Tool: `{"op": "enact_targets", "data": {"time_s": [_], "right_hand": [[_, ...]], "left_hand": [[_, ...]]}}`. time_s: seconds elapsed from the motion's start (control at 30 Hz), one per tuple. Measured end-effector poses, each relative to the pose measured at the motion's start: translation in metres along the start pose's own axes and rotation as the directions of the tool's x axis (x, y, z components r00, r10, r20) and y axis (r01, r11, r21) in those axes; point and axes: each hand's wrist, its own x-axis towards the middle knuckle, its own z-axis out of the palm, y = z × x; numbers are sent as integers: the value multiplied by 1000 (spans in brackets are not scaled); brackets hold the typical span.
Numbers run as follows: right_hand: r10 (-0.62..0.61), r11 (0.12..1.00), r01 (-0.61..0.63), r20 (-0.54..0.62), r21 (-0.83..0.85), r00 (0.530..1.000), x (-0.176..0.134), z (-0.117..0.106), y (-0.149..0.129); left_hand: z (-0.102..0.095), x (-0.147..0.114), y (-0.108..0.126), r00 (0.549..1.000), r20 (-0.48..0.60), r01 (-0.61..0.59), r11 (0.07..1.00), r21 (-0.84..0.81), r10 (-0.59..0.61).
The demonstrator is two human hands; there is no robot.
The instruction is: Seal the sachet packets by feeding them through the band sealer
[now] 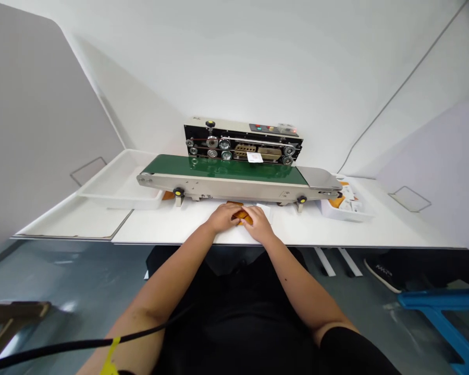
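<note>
At the front of the white table, my left hand (pixel 223 217) and my right hand (pixel 258 223) come together around a small orange-brown packet (pixel 241 214). The fingers of both hands are curled onto it, and they hide part of it. Just behind my right hand lies a white sachet or paper (pixel 265 209). Beyond my hands stands a band sealing machine (pixel 242 140) with a green conveyor belt (pixel 219 169). A small white sachet (pixel 255 157) with a faint reddish print is upright at the sealer, above the belt.
An open white tray (pixel 113 177) stands left of the conveyor, partly under its end. At the right end, a white bin (pixel 346 212) holds several orange and white packets. A blue stool (pixel 441 307) and another person's shoe (pixel 383 273) are at the lower right.
</note>
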Motion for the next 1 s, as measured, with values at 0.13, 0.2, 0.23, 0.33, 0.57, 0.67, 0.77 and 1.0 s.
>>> {"op": "enact_targets", "data": {"time_s": [0.13,0.2,0.23,0.33,0.57,0.67,0.77,1.0], "right_hand": [[70,998,-70,-7,1,998,0,0,6],[81,997,-81,12,5,997,0,2,8],[81,997,-81,20,4,997,0,2,8],[90,996,-90,25,-9,996,1,2,9],[193,980,-193,-7,-46,981,1,5,11],[186,981,-187,-32,-46,982,0,5,11],[136,990,-138,-72,-20,988,0,1,7],[77,979,-69,-34,192,996,-5,-12,-4]], "left_hand": [[1,0,-4,999,-19,-45,991,-129,43],[2,0,-5,998,-16,-62,978,-199,60],[2,-1,-6,998,-17,-63,972,-228,61],[4,-2,-9,999,-24,-49,958,-282,44],[-2,-6,-11,997,-30,60,922,-384,-77],[-12,-8,-7,971,-160,114,934,-338,-177],[-17,-8,-6,901,-335,182,941,-285,-276],[-3,-9,-6,939,-102,215,791,-573,-328]]}}
